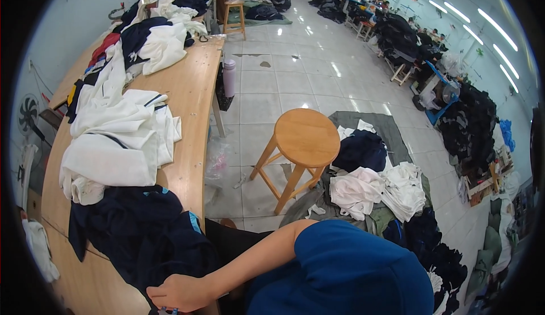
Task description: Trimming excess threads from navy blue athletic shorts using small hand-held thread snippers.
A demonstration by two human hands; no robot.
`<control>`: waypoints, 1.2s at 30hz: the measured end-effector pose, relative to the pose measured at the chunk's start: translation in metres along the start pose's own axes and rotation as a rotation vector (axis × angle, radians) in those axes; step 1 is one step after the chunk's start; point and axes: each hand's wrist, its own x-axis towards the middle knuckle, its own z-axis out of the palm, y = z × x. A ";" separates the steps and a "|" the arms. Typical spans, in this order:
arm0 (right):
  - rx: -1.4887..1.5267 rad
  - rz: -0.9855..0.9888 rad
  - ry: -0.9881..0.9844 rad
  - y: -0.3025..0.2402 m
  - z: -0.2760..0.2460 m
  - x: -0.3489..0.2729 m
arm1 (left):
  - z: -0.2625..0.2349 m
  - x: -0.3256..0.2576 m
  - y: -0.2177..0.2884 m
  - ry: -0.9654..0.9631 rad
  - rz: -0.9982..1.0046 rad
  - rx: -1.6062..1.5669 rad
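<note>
My right hand (180,293) is closed at the lower edge of the picture, resting against a dark navy garment (142,235) with light-blue trim. A small grey, metallic-looking piece (164,311) shows under its fingers, cut off by the frame, so what the hand grips cannot be made out. The bare forearm reaches leftward from a blue short sleeve. My left hand is out of sight. Just beyond the navy garment lies a heap of white garments (116,139) with dark piping, on the wooden table (190,144).
A round wooden stool (306,139) stands right of the table. Behind it, white and navy garments lie on a grey cloth (392,130) on the tiled floor. More clothes (164,45) cover the table's far end, near a lilac bottle (229,78). Dark piles (474,122) line the right side.
</note>
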 end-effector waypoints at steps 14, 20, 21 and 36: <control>0.293 0.249 -0.057 -0.001 -0.022 0.018 | 0.054 -0.001 0.003 0.164 0.082 -0.078; 0.100 0.540 -0.136 0.007 -0.052 0.015 | 0.076 -0.005 -0.004 0.318 0.071 -0.081; 0.075 0.558 -0.159 0.009 -0.062 0.011 | 0.082 -0.003 -0.005 0.286 0.051 -0.085; 0.077 0.440 -0.303 -0.008 -0.056 0.011 | 0.072 -0.011 0.001 0.275 -0.055 -0.207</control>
